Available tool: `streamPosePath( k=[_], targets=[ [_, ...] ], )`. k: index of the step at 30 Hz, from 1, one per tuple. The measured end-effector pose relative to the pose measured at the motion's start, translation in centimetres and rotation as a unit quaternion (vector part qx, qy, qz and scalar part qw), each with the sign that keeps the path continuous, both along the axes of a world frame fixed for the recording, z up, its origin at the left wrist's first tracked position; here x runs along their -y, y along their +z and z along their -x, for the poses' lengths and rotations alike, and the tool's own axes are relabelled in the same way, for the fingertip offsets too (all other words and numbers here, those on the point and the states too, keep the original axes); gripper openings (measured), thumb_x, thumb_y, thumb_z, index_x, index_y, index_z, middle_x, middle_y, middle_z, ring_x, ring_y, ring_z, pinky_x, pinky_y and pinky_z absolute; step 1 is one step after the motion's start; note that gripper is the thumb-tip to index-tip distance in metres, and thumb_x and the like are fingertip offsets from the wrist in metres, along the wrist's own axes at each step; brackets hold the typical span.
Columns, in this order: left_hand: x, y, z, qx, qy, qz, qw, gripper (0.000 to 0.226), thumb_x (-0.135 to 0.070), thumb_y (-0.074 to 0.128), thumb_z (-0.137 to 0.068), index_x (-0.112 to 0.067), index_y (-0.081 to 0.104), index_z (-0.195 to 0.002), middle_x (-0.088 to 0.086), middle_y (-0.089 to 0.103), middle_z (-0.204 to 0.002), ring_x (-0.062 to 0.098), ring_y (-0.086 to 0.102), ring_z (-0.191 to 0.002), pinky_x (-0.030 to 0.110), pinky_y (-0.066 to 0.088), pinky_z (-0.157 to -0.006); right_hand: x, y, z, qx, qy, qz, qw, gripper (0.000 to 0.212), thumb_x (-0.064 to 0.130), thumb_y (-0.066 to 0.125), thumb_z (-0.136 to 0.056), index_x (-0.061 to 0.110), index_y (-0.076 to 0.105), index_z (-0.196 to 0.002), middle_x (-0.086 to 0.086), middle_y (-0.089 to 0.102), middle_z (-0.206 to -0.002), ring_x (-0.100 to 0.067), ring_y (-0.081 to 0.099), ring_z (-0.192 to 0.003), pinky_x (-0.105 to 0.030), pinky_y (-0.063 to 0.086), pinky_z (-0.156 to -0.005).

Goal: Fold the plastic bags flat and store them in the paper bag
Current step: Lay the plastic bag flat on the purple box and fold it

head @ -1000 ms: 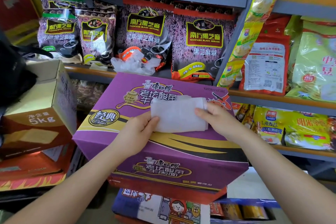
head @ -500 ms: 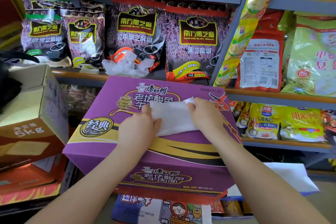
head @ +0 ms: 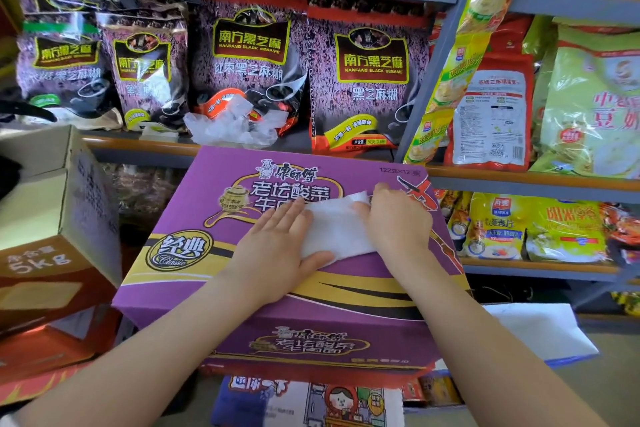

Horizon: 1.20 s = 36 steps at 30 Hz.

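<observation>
The folding step is in hand. A white plastic bag lies on the purple carton, folded small. The left hand presses it with straight fingers; the right hand curls its fingers on the right edge. Next comes probably one more fold, then storing; I see no paper bag for certain. More crumpled bags wait on the shelf. Packets behind read "NANFANG BLACK SESAME"; the carton says "Classic".

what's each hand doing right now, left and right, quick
Left hand: open, fingers flat, pressing the folded plastic bag onto the purple box.
Right hand: fingers curled over the bag's right edge; grip cannot be told.
</observation>
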<state>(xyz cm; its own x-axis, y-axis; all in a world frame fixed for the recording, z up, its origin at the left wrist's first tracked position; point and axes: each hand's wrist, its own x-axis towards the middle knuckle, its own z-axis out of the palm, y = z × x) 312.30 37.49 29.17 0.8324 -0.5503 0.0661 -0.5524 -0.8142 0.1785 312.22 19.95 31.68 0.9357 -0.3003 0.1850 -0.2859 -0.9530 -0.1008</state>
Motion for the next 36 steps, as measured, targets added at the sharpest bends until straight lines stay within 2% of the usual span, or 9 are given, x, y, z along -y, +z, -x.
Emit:
streamPosePath(
  k=[3,5,9,12,16,21,26,31,36],
  targets=[
    [-0.2,0.0,0.4,-0.024,0.015,-0.04,0.999,0.129,-0.086,-0.024,-0.042,-0.014,-0.004,-0.147,0.0,-0.008,-0.157,0.013,-0.006,-0.143,0.026,-0.007,-0.112,-0.6,-0.2,0.3,0.123,0.075,0.116,0.983,0.03,0.017,0.067,-0.078,0.01,0.061,-0.107,-0.01,0.066,-0.109,-0.03,0.063,-0.102,-0.037,0.052,-0.081],
    [-0.1,0.3,0.4,-0.037,0.013,-0.053,0.998,0.122,-0.084,-0.014,-0.048,-0.014,-0.007,-0.147,0.001,-0.011,-0.156,0.014,-0.009,-0.143,0.027,-0.007,-0.113,-2.0,-1.0,0.5,0.152,0.223,0.128,0.954,0.035,0.015,0.052,-0.078,0.01,0.066,-0.109,-0.009,0.065,-0.12,-0.027,0.059,-0.116,-0.045,0.048,-0.096],
    [0.1,0.7,-0.1,-0.075,0.019,-0.104,0.992,0.093,-0.073,0.02,-0.082,-0.014,-0.013,-0.146,0.0,-0.016,-0.155,0.012,-0.014,-0.142,0.032,-0.006,-0.115,-2.8,-1.6,0.9,-0.031,0.337,0.095,0.936,0.067,0.042,0.015,-0.086,0.009,0.043,-0.138,-0.007,0.041,-0.147,-0.018,0.034,-0.139,-0.032,0.02,-0.115],
    [0.2,0.7,0.1,-0.073,0.022,-0.111,0.991,0.091,-0.071,0.02,-0.083,-0.013,-0.013,-0.146,0.0,-0.018,-0.155,0.013,-0.014,-0.142,0.032,-0.005,-0.116,-0.9,-2.0,0.8,-0.083,0.333,0.08,0.936,0.081,0.053,-0.006,-0.08,0.014,0.011,-0.15,-0.001,0.011,-0.158,-0.013,0.007,-0.146,-0.025,-0.006,-0.113],
    [0.1,1.0,0.2,-0.071,0.019,-0.126,0.989,0.09,-0.07,0.017,-0.084,-0.012,-0.015,-0.145,0.002,-0.018,-0.155,0.014,-0.014,-0.142,0.032,-0.004,-0.116,0.5,-2.0,0.5,-0.127,0.284,0.038,0.95,0.06,0.045,0.008,-0.097,0.017,-0.003,-0.15,0.003,-0.005,-0.159,-0.009,-0.005,-0.146,-0.029,-0.008,-0.117],
    [1.0,2.5,-0.2,-0.112,0.037,-0.157,0.98,0.094,-0.073,0.015,-0.082,-0.009,-0.008,-0.146,0.006,-0.011,-0.156,0.018,-0.007,-0.144,0.035,-0.001,-0.117,1.3,-1.8,0.6,-0.159,0.258,0.003,0.953,0.057,0.039,0.015,-0.1,0.018,-0.006,-0.149,0.004,-0.009,-0.159,-0.008,-0.007,-0.145,-0.031,-0.003,-0.119],
    [4.3,2.2,-0.4,-0.001,0.0,-0.061,0.998,0.068,-0.052,0.012,-0.095,-0.01,0.0,-0.147,0.006,-0.003,-0.157,0.017,-0.003,-0.144,0.032,-0.004,-0.116,1.4,-1.9,0.6,-0.15,0.261,-0.003,0.954,0.057,0.038,0.018,-0.101,0.021,-0.008,-0.149,0.005,-0.01,-0.158,-0.008,-0.008,-0.145,-0.03,-0.005,-0.118],
    [3.0,0.2,-0.1,-0.021,0.0,-0.069,0.997,0.062,-0.045,0.013,-0.098,-0.011,-0.004,-0.147,0.004,-0.007,-0.157,0.014,-0.007,-0.143,0.03,-0.008,-0.115,1.3,-1.8,0.7,-0.157,0.261,0.009,0.952,0.055,0.035,0.014,-0.101,0.019,-0.008,-0.149,0.004,-0.011,-0.158,-0.007,-0.01,-0.145,-0.032,-0.014,-0.114],
    [1.2,0.1,0.1,-0.029,0.008,-0.071,0.997,0.071,-0.056,0.009,-0.092,-0.013,-0.006,-0.147,0.002,-0.009,-0.157,0.013,-0.008,-0.143,0.028,-0.007,-0.114,1.4,-1.9,0.7,-0.164,0.259,-0.004,0.952,0.055,0.036,0.012,-0.101,0.02,-0.008,-0.149,0.005,-0.011,-0.158,-0.006,-0.01,-0.145,-0.033,-0.013,-0.115]
  ],
)
